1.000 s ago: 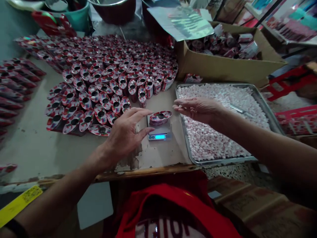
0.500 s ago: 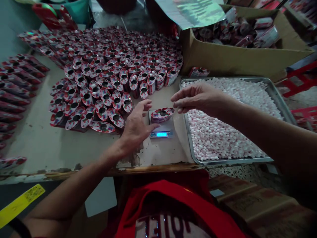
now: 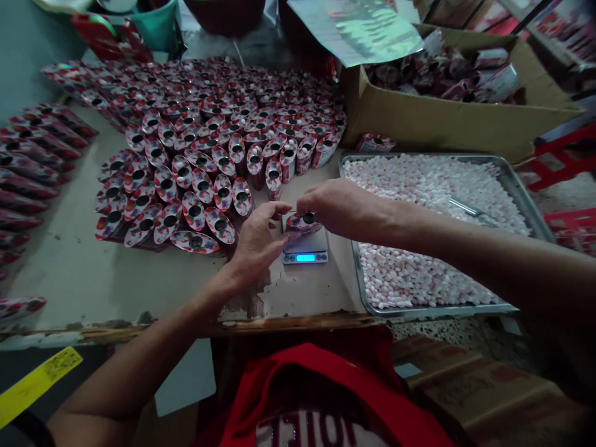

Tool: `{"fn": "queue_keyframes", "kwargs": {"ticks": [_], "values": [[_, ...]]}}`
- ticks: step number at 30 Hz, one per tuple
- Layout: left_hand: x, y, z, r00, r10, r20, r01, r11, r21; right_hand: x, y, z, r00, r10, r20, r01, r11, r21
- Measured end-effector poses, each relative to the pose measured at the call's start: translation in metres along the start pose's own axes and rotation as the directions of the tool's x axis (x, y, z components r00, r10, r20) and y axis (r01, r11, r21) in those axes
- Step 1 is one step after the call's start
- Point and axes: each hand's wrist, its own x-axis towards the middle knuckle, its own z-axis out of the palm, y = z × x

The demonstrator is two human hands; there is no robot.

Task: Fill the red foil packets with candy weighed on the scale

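A small digital scale (image 3: 305,256) with a lit blue display sits on the table. On its plate stands an oval-topped red and white patterned container (image 3: 298,227) with a dark round hole in its top. My left hand (image 3: 258,239) is at the container's left side, thumb and fingers apart; whether it touches the container I cannot tell. Over the right part of the container's top is my right hand (image 3: 338,205), its fingers pressed together. What those fingers hold, if anything, is hidden. To the right lies a metal tray (image 3: 361,292) of small white and pinkish candy-like pieces (image 3: 405,279).
Many similar containers (image 3: 195,211) stand packed at the left and back. More lie in a row (image 3: 28,180) at the far left. A cardboard box (image 3: 447,124) of containers is behind the tray. A metal scoop (image 3: 468,208) lies on the pieces.
My right hand has moved left from beside the tray to over the container on the scale. The left hand remains beside the container, fingers still apart.
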Motion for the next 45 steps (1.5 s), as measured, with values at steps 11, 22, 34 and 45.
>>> {"fn": "queue_keyframes", "kwargs": {"ticks": [11, 22, 34, 45], "values": [[0.004, 0.016, -0.017, 0.998, 0.068, 0.001, -0.068, 0.99, 0.12, -0.007, 0.027, 0.003, 0.984, 0.031, -0.177, -0.033, 0.999, -0.006], [0.014, 0.05, -0.032, 0.986, 0.165, -0.037, -0.154, 0.966, 0.207, -0.091, 0.098, 0.069, 1.0, 0.0, -0.027, -0.005, 0.979, -0.203], [0.009, 0.05, -0.041, 0.988, 0.144, -0.062, -0.115, 0.934, 0.339, -0.112, 0.085, 0.072, 0.997, 0.083, -0.003, -0.072, 0.851, -0.52], [0.014, 0.049, -0.03, 0.986, 0.146, 0.08, -0.166, 0.907, 0.387, -0.14, 0.13, 0.054, 0.851, 0.417, -0.318, -0.411, 0.907, 0.091]]}}
